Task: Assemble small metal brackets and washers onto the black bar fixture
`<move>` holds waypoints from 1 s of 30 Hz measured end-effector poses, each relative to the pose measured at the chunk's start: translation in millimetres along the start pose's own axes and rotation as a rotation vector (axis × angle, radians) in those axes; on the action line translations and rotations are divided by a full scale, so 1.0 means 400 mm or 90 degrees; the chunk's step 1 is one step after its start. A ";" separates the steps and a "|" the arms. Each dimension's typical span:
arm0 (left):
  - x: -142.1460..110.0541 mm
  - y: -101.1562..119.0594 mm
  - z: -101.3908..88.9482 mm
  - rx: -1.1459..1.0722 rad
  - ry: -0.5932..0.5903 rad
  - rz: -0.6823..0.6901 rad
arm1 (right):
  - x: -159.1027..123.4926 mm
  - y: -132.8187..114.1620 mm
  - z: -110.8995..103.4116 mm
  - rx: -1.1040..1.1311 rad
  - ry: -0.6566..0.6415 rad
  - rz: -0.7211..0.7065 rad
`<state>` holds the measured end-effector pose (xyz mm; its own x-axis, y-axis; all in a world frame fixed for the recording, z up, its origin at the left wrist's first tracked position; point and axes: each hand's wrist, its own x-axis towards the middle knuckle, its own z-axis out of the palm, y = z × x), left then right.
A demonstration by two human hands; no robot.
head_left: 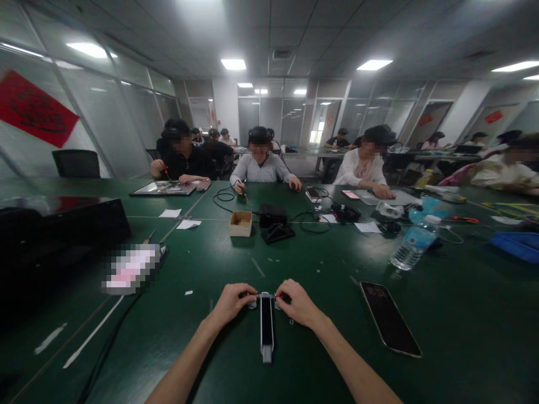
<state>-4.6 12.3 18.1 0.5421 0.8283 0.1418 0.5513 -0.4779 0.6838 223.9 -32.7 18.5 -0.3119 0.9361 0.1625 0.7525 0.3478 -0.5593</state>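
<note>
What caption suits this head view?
Both hands, left and right, pinch a slim device on a green table.

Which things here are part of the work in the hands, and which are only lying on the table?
In hand:
- device, narrow, black and grey
- left hand and right hand, each pinching its far end

Lying about:
- phone, face up, to the right
- bottle
- small box
- black cables
- paper slips
</note>
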 end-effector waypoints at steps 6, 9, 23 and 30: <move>0.002 -0.005 -0.003 0.020 -0.007 -0.003 | -0.003 -0.016 -0.025 0.018 -0.018 0.018; 0.000 -0.010 -0.009 0.022 -0.017 0.001 | -0.005 -0.017 -0.029 0.021 -0.028 0.023; -0.004 -0.004 -0.009 0.060 -0.012 0.032 | 0.001 -0.003 -0.031 0.003 -0.023 0.001; -0.004 -0.021 -0.019 0.075 -0.008 0.044 | 0.001 0.128 -0.090 -0.101 0.151 0.165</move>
<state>-14.9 17.3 17.6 0.5888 0.7889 0.1759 0.5830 -0.5653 0.5836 283.2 -12.7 19.0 0.0303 0.9736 0.2264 0.8752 0.0835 -0.4764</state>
